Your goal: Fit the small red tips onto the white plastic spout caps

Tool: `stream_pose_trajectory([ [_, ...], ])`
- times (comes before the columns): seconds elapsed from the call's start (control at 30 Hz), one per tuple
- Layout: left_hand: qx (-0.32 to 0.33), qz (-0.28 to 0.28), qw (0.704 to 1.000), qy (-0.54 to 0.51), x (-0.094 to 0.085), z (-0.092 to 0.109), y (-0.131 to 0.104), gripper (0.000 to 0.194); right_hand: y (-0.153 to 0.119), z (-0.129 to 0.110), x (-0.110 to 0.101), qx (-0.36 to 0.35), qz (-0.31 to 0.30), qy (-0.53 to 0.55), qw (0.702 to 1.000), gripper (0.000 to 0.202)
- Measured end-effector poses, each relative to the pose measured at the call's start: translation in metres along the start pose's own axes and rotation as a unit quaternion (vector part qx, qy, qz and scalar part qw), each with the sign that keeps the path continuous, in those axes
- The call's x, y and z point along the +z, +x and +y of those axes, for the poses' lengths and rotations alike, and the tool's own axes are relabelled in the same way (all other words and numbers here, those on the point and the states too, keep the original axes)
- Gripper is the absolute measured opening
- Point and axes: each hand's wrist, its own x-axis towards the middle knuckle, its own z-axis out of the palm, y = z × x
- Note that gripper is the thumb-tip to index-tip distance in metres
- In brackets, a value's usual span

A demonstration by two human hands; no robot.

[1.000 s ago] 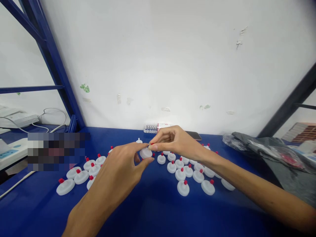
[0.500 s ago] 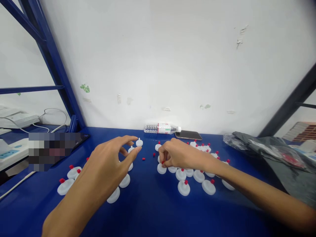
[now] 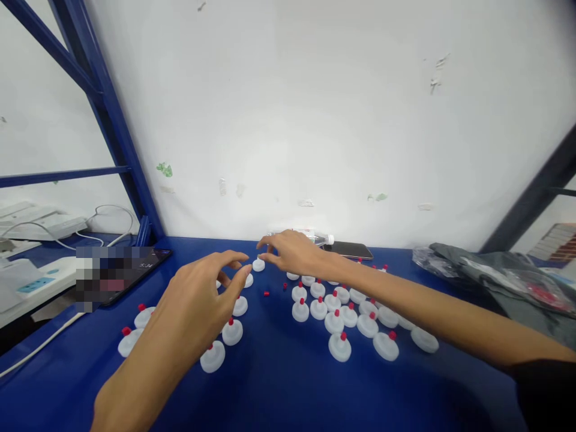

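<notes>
My left hand (image 3: 216,285) hovers over the left group of white discs, its thumb and fingers apart with nothing between them. My right hand (image 3: 288,252) reaches to the far middle, its thumb and index finger spread beside an uncapped white disc (image 3: 258,264). Two small red caps lie loose on the blue table, one a red cap (image 3: 266,294), the other a red cap (image 3: 285,286). Several white discs with red caps stand at the right, the nearest a capped disc (image 3: 339,347). Near my left wrist is another capped disc (image 3: 212,357).
A water bottle (image 3: 321,239) and a dark phone (image 3: 351,250) lie by the wall, partly behind my right hand and arm. A lit phone (image 3: 130,276) and power strip (image 3: 33,285) are at left. A grey bag (image 3: 477,270) lies at right.
My right hand has left the near edge of the right group, moved left and away to the uncapped disc, and opened its fingers. My left hand stays open. The view has shifted slightly.
</notes>
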Motion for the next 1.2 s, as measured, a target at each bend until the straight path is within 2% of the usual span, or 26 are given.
stream_pose_trajectory([
  [0.1,0.002,-0.017,1.000,0.005,0.002,-0.004,0.002,0.044,0.025,0.007,0.022,-0.001,-0.017,-0.008,1.000,0.029],
  [0.2,-0.012,-0.038,0.999,0.022,0.006,-0.009,0.005,0.046,0.030,0.007,0.023,-0.003,-0.025,0.006,1.000,0.014],
  [0.33,-0.007,-0.025,0.999,0.026,0.016,-0.008,0.007,0.060,0.004,-0.010,-0.008,-0.032,-0.027,0.096,0.995,0.027],
  [0.4,0.018,-0.027,0.999,-0.001,0.019,-0.004,0.007,0.051,-0.014,-0.021,-0.028,-0.060,-0.030,0.257,0.964,0.034],
  [0.5,0.036,-0.034,0.999,-0.020,0.019,-0.001,0.006,0.034,-0.032,-0.029,-0.047,-0.062,-0.017,0.310,0.949,0.039],
  [0.6,0.019,-0.036,0.999,0.011,0.015,-0.002,0.006,0.040,-0.034,-0.018,-0.045,-0.037,-0.014,0.234,0.971,0.033],
  [0.67,0.009,-0.046,0.999,0.027,0.012,-0.005,0.007,0.045,-0.031,-0.003,-0.035,-0.014,-0.040,0.108,0.993,0.025],
  [0.7,-0.001,-0.042,0.999,0.032,0.010,-0.006,0.007,0.048,-0.028,0.004,-0.027,-0.009,-0.062,0.043,0.997,0.021],
  [0.77,-0.034,-0.020,0.998,0.043,0.006,-0.008,0.008,0.053,-0.024,0.017,-0.012,-0.012,-0.101,-0.011,0.995,0.019],
  [0.87,-0.062,0.031,0.996,0.064,0.001,-0.014,0.007,0.057,-0.020,0.025,0.006,-0.023,-0.130,-0.015,0.991,0.022],
  [0.97,-0.027,0.052,0.996,0.074,-0.002,-0.022,0.007,0.053,-0.018,0.025,0.016,-0.029,-0.141,-0.015,0.989,0.013],
  [1.03,-0.015,0.044,0.996,0.076,-0.004,-0.026,0.007,0.055,-0.016,0.023,0.019,-0.034,-0.145,-0.008,0.989,0.005],
  [1.13,-0.023,0.022,0.996,0.078,-0.005,-0.026,0.008,0.059,-0.017,0.020,0.014,-0.038,-0.140,0.007,0.989,0.016],
  [1.2,-0.028,0.002,0.996,0.079,-0.003,-0.023,0.008,0.058,-0.019,0.017,0.004,-0.037,-0.128,0.021,0.991,0.019],
])
